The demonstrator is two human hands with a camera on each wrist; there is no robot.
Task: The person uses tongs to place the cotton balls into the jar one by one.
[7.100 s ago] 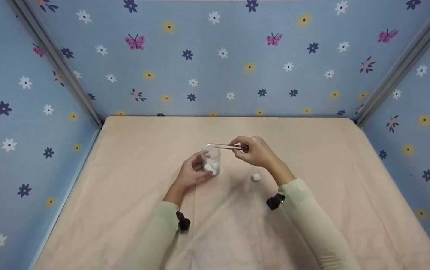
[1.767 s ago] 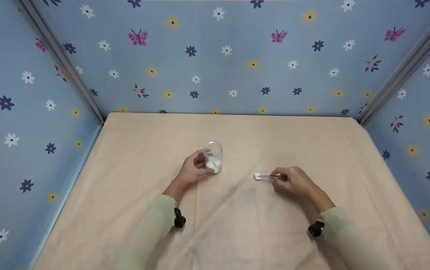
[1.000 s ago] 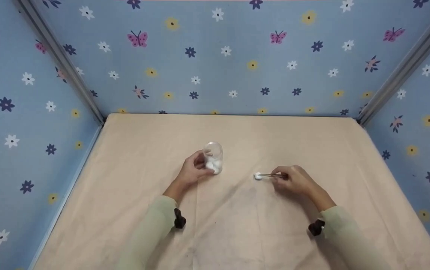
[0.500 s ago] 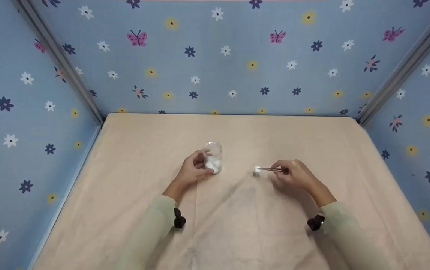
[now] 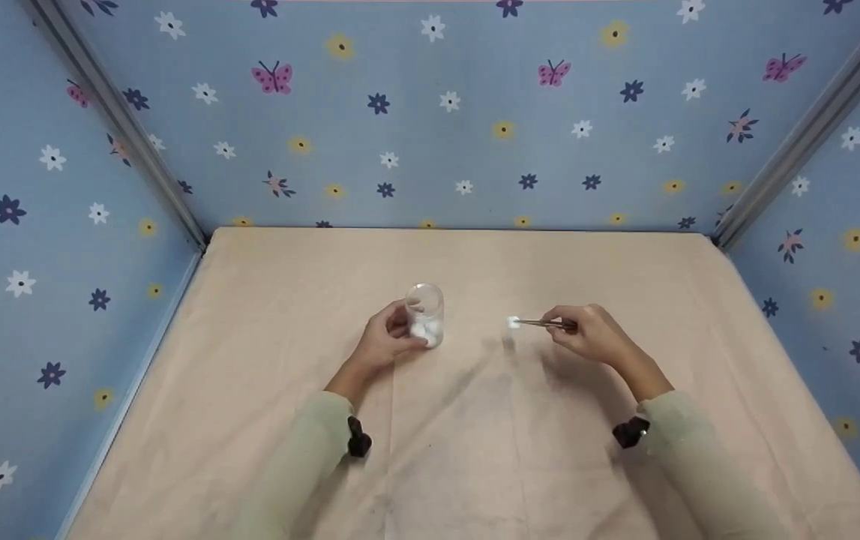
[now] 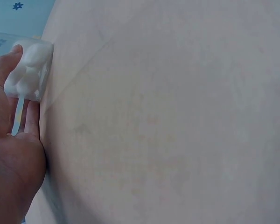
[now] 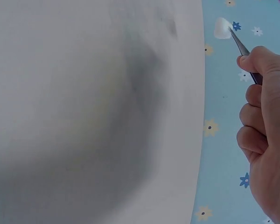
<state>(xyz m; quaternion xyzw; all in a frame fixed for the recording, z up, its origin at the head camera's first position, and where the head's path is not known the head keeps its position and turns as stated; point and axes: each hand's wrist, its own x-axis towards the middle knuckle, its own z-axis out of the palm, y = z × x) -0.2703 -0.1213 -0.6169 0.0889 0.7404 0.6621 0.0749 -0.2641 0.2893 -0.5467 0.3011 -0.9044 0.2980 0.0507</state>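
My left hand [image 5: 383, 343] grips a small clear jar [image 5: 425, 315] standing on the beige table [image 5: 474, 420]; white cotton balls [image 6: 29, 70] fill its lower part. My right hand [image 5: 587, 334] pinches thin metal tweezers [image 5: 542, 324], and their tips hold one white cotton ball [image 5: 513, 322] lifted above the table, to the right of the jar. In the right wrist view the cotton ball [image 7: 221, 28] sits at the tweezers' [image 7: 242, 47] tip against the blue wall.
Blue walls with flowers and butterflies [image 5: 430, 112] close the table in at the back and both sides. Metal corner posts [image 5: 122, 135] stand at the back left and back right [image 5: 804, 127]. A black wrist mount [image 5: 628, 433] sits on each sleeve.
My right hand has lifted the tweezers with the cotton ball off the table, up and slightly away from me. The left hand and jar have stayed still.
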